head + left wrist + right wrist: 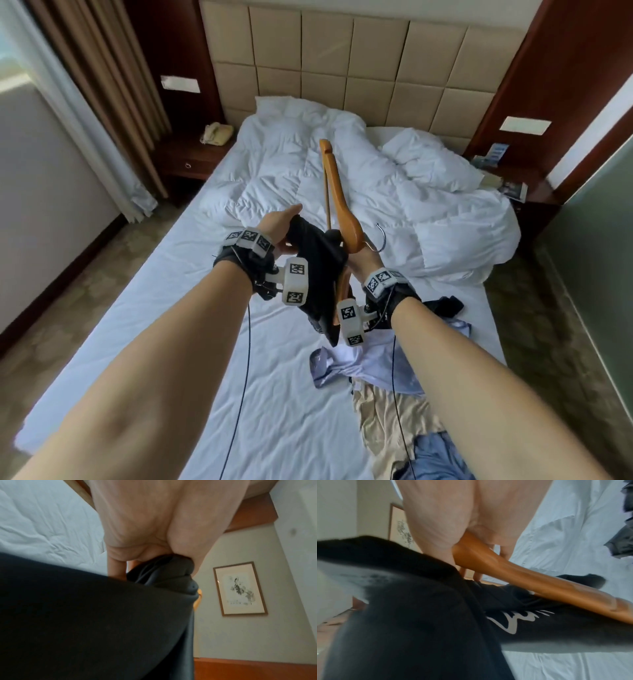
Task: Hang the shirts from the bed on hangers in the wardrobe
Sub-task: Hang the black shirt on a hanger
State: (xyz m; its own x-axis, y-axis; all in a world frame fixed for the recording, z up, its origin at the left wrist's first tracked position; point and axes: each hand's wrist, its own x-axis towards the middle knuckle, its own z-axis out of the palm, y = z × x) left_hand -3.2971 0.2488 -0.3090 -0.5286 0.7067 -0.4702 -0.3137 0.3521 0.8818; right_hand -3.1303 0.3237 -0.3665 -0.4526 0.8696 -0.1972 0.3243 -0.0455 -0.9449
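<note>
Above the bed I hold a black shirt (317,260) with a white print (510,620) and a wooden hanger (339,192) with a metal hook (380,236). My left hand (281,226) grips a bunched edge of the black shirt (164,569). My right hand (363,255) grips the hanger (488,561) near its middle, one arm pointing up and away, the other arm partly inside the shirt. More shirts lie on the sheet: a light blue one (359,363), a beige one (387,421), a blue one (435,455) and a dark one (445,305).
The white bed (171,308) has a crumpled duvet (376,192) and pillow toward the padded headboard (342,68). A nightstand with a phone (217,134) stands at left, another nightstand (513,185) at right. Curtains (102,102) hang at left. The wardrobe is not in view.
</note>
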